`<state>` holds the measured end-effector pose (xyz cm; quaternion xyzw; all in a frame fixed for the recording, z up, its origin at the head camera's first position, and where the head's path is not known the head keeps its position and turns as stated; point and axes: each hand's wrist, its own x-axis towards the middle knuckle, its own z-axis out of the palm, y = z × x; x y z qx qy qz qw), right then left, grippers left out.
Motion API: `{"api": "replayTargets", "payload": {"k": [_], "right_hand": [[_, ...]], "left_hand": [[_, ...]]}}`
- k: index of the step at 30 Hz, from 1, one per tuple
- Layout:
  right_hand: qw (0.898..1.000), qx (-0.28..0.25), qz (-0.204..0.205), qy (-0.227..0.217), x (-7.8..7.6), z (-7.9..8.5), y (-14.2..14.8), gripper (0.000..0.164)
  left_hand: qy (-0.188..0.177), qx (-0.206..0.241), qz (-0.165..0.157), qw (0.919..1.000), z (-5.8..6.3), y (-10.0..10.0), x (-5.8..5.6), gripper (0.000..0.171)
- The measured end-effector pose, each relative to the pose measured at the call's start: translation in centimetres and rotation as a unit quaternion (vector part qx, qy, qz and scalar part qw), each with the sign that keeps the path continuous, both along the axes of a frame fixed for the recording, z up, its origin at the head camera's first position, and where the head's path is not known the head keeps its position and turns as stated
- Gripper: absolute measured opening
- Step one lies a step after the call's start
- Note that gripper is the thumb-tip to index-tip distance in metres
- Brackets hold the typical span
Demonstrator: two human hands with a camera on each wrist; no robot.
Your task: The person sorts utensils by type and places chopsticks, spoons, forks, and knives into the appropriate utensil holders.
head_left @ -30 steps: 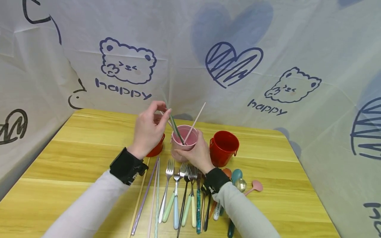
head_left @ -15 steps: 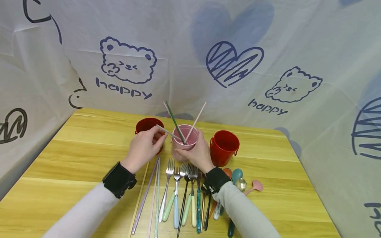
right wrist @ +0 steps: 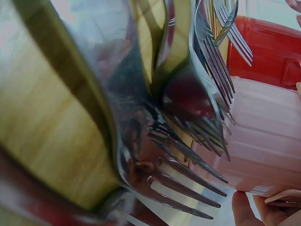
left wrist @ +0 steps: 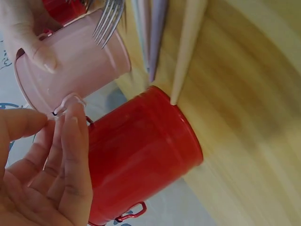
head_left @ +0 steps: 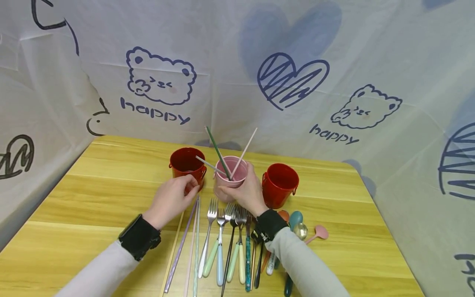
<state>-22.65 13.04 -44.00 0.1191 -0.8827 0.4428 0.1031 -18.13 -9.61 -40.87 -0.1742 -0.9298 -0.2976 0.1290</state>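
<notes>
My right hand (head_left: 248, 193) grips the small pink bucket (head_left: 222, 193) from its right side, the thumb lying across the front. Leaning out of that bucket are a green chopstick (head_left: 214, 144), a pale pink one (head_left: 245, 147) and a light grey one (head_left: 208, 164) tilted low to the left. My left hand (head_left: 170, 201) is in front of the left red bucket (left wrist: 141, 146), fingers loosely bent and holding nothing. In the left wrist view its fingertips overlap the pink bucket's handle (left wrist: 70, 101). Fork tines (right wrist: 188, 181) crowd the right wrist view beside the pink bucket.
Another red bucket (head_left: 276, 198) stands right of the pink one. Loose chopsticks (head_left: 180, 247) lie at the front left of the wooden table (head_left: 92, 198). Several forks (head_left: 212, 211) lie in the middle, with spoons (head_left: 296, 218) to the right, partly under my right forearm. A printed cloth hangs behind.
My left hand let go of the green chopstick, then of the light grey one, which now leans in the pink bucket. It has since drawn down and left. The right hand stayed on the bucket.
</notes>
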Motion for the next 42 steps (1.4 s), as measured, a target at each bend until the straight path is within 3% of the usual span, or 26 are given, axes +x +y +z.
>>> {"api": "replayTargets", "payload": {"k": [6,13,19,24,36,42], "right_hand": [[1.0,-0.002,-0.001,-0.003,0.0,-0.1,0.0,0.091],[1.0,-0.003,-0.005,0.006,0.0,-0.1,-0.1,0.092],[1.0,-0.023,-0.003,0.003,0.3,-0.1,-0.3,0.092],[0.999,-0.046,0.005,0.004,0.4,-0.1,-0.6,0.093],[0.996,-0.082,0.02,-0.032,0.9,0.3,-1.0,0.092],[0.996,-0.084,0.037,-0.02,1.0,0.2,-0.9,0.091]], "left_hand": [[0.0,-0.027,-0.005,0.9996,-0.7,-0.9,0.9,0.005],[-0.039,-0.048,0.004,0.9981,-1.2,-2.0,2.2,0.006],[-0.03,-0.073,0.007,0.9969,-2.1,-2.7,3.4,0.007],[-0.047,-0.086,0.01,0.9952,-2.7,-3.0,4.2,0.011],[-0.102,-0.143,0.021,0.9842,-3.5,-2.3,5.9,0.028],[-0.112,-0.165,0.044,0.9788,-3.7,-1.7,6.3,0.027]]}}
